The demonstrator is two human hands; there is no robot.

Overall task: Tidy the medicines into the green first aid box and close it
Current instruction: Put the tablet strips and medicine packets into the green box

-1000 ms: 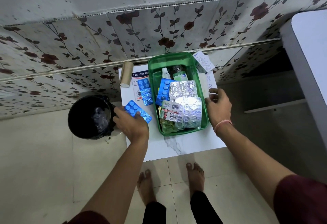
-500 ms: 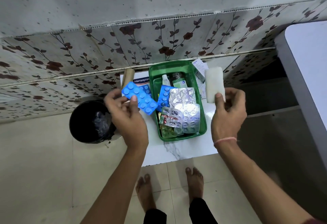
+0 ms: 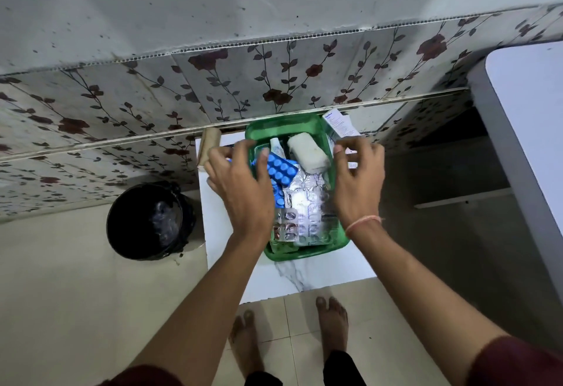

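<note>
Head view: I see the green plastic first aid box [image 3: 292, 253] on the white marble-look tabletop [image 3: 304, 276], between both hands. Left hand [image 3: 240, 184] fingers spread, touching the blue blister strip [image 3: 281, 169], probably seating it. Right hand [image 3: 358, 178] empty; white gauze pad [image 3: 307, 152] lies just beside it.

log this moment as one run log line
stage: packing | left hand: over blue blister pack, grip unclear | right hand: open, empty | white pad: in green box | lid: not on
</note>
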